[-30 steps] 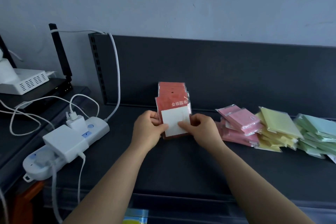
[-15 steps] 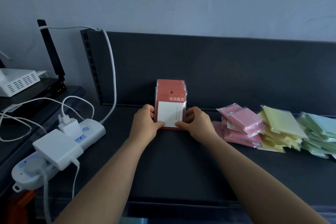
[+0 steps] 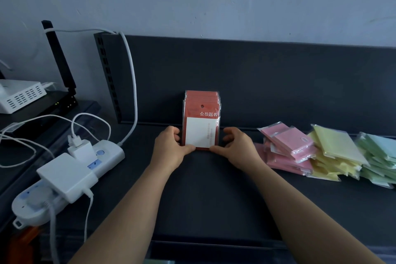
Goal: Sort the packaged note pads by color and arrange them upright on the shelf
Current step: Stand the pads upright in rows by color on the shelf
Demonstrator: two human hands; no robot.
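A stack of red packaged note pads [image 3: 201, 113] stands upright on the dark shelf [image 3: 214, 195], leaning toward the back panel. My left hand [image 3: 171, 148] grips its lower left side, thumb on the front. My right hand [image 3: 235, 148] sits at the lower right corner, thumb touching the bottom edge, fingers curled just beside the stack. To the right lie flat piles of pink pads [image 3: 287, 148], yellow pads [image 3: 336, 152] and green pads [image 3: 379, 156].
A white power strip [image 3: 70, 178] with plugs and cables lies on the shelf's left end. A black router [image 3: 57, 100] and a white device [image 3: 19, 96] sit on the neighbouring surface. The shelf's back panel [image 3: 257, 83] rises behind the pads.
The front red pad, held tilted before, now stands straight with the rest of the stack. Both hands have dropped to the stack's lower corners.
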